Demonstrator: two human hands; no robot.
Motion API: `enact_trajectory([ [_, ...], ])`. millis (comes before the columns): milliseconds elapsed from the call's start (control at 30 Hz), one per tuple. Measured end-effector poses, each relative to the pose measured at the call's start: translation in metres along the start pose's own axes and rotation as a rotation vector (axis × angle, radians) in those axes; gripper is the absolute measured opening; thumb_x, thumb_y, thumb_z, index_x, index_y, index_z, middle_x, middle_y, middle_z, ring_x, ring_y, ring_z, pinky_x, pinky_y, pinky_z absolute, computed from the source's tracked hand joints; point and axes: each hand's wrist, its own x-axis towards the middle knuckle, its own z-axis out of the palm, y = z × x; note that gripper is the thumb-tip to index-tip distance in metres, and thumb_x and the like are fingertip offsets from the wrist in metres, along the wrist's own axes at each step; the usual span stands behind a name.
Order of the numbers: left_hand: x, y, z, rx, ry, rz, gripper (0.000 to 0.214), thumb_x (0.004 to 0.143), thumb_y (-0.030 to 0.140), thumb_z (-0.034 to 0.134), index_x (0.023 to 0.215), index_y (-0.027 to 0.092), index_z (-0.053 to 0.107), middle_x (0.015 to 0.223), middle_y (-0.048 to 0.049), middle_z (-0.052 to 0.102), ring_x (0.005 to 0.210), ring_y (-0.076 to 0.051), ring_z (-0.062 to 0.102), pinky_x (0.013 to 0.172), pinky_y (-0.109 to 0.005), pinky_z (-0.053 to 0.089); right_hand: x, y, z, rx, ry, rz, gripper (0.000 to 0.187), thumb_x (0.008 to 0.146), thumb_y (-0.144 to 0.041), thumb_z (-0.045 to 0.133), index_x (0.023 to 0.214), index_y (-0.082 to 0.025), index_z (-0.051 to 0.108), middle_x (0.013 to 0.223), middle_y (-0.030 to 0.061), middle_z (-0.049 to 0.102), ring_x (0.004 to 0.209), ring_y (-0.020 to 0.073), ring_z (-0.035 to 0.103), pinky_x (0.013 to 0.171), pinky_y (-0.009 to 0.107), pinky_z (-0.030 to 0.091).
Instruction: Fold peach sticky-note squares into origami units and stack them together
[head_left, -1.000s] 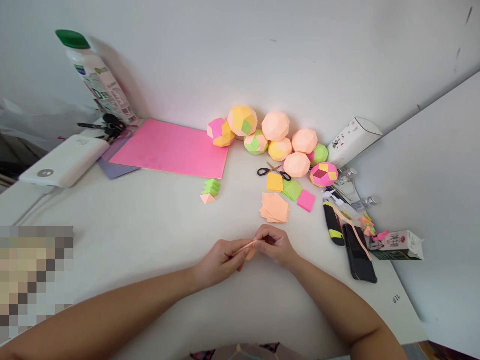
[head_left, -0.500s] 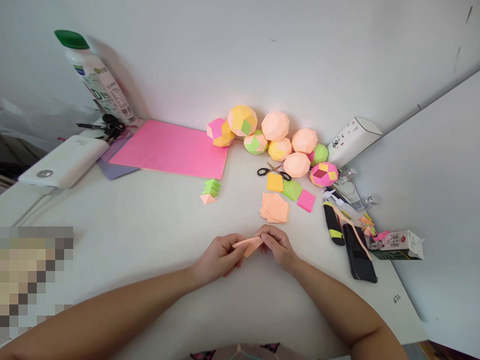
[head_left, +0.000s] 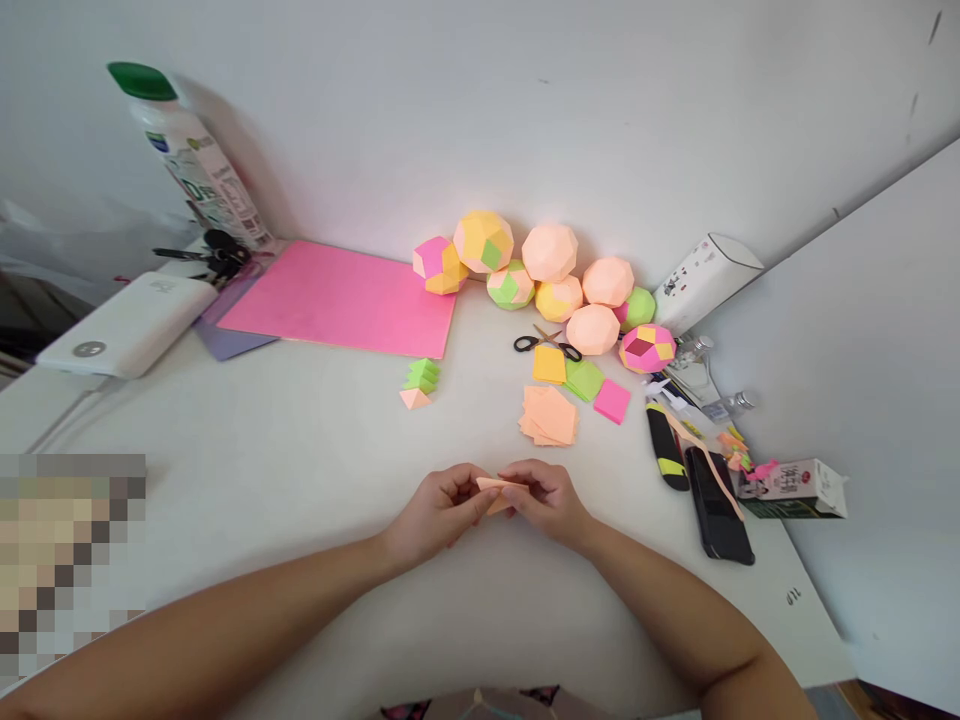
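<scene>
Between both hands is a small folded piece of peach paper [head_left: 498, 486], held just above the table. My left hand [head_left: 439, 510] pinches its left side between thumb and fingers. My right hand [head_left: 549, 502] grips the right side, its thumb pressing on the front; the fingertips behind the paper are partly hidden. Just beyond the hands lies a loose stack of peach paper squares [head_left: 549, 416]. Yellow [head_left: 549, 365], green [head_left: 584, 380] and pink [head_left: 613, 402] square pads sit behind it. A nested row of folded green paper pieces [head_left: 422, 375] with a peach one in front stands further left.
Black-handled scissors [head_left: 547, 342] lie behind the pads. Several paper balls [head_left: 551, 252] line the wall. A pink sheet [head_left: 345, 300] covers the back left, near a white power bank [head_left: 124, 320]. At right are a utility knife [head_left: 666, 447], a phone [head_left: 718, 505] and a carton [head_left: 799, 490].
My right hand has shifted slightly left and closer to my left hand, its thumb now lying over the front of the peach paper. Less of the paper shows.
</scene>
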Motion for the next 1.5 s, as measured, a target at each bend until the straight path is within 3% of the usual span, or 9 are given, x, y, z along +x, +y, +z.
enact_trajectory([
  [233,-0.0009,-0.001,0.0037,-0.053,0.062,0.045,0.03,0.08,0.046,0.055,0.084,0.016,0.056,0.057,0.0056,0.049,0.041,-0.005,0.035,0.037,-0.018,0.027,0.0006,-0.0005,-0.0005,0.025,-0.028,0.027,0.016,0.082,-0.03,0.06,0.081,-0.016,0.068,0.06,0.0006,0.062,0.048,0.0102,0.058,0.045,0.022,0.051],
  [433,-0.0011,0.0008,0.0042,-0.102,0.078,0.133,0.021,0.081,0.038,0.058,0.077,0.017,0.054,0.065,0.0025,0.054,0.056,-0.009,0.047,0.05,-0.02,0.036,-0.0002,0.0006,-0.0013,-0.011,-0.048,0.015,0.019,0.083,-0.031,0.059,0.081,-0.016,0.069,0.056,-0.0009,0.059,0.044,0.0088,0.055,0.042,0.02,0.049],
  [733,0.0007,0.0053,0.0017,-0.075,0.107,0.113,0.021,0.081,0.036,0.056,0.071,0.017,0.051,0.056,0.0067,0.041,0.044,-0.005,0.03,0.041,-0.018,0.024,-0.0001,-0.0022,-0.0022,-0.058,-0.058,0.027,0.017,0.083,-0.028,0.058,0.08,-0.014,0.068,0.053,-0.0018,0.056,0.042,0.0087,0.055,0.04,0.019,0.045],
  [967,0.0007,0.002,0.0018,-0.188,0.124,0.048,0.023,0.08,0.038,0.055,0.07,0.019,0.045,0.048,0.0091,0.038,0.041,-0.006,0.032,0.04,-0.018,0.026,0.0002,-0.0015,-0.0039,-0.028,-0.05,0.104,0.021,0.083,-0.031,0.058,0.077,-0.013,0.066,0.052,-0.0015,0.055,0.042,0.0093,0.054,0.041,0.02,0.045],
  [1167,0.0018,-0.0031,-0.0009,-0.287,0.14,0.095,0.017,0.086,0.033,0.047,0.076,0.02,0.043,0.047,0.009,0.04,0.043,-0.006,0.034,0.045,-0.019,0.031,0.0003,-0.0022,-0.0042,-0.026,-0.032,0.14,0.022,0.083,-0.033,0.058,0.076,-0.013,0.065,0.053,-0.0014,0.055,0.042,0.0092,0.053,0.04,0.02,0.044],
  [1367,0.0002,0.001,0.0016,-0.133,0.025,0.13,0.015,0.08,0.032,0.057,0.077,0.018,0.05,0.067,0.0032,0.049,0.056,-0.008,0.044,0.051,-0.02,0.037,0.0001,0.0005,-0.0028,-0.093,-0.1,0.053,0.022,0.083,-0.033,0.057,0.077,-0.013,0.066,0.055,0.0003,0.058,0.046,0.009,0.053,0.043,0.019,0.044],
  [1500,-0.0013,0.0023,0.0043,-0.03,0.027,0.106,0.017,0.079,0.032,0.055,0.071,0.017,0.05,0.065,0.0023,0.05,0.057,-0.009,0.043,0.051,-0.021,0.035,-0.0003,0.0019,-0.0025,-0.14,-0.116,0.016,0.022,0.083,-0.033,0.057,0.076,-0.014,0.066,0.058,0.001,0.06,0.047,0.0087,0.052,0.043,0.019,0.043],
])
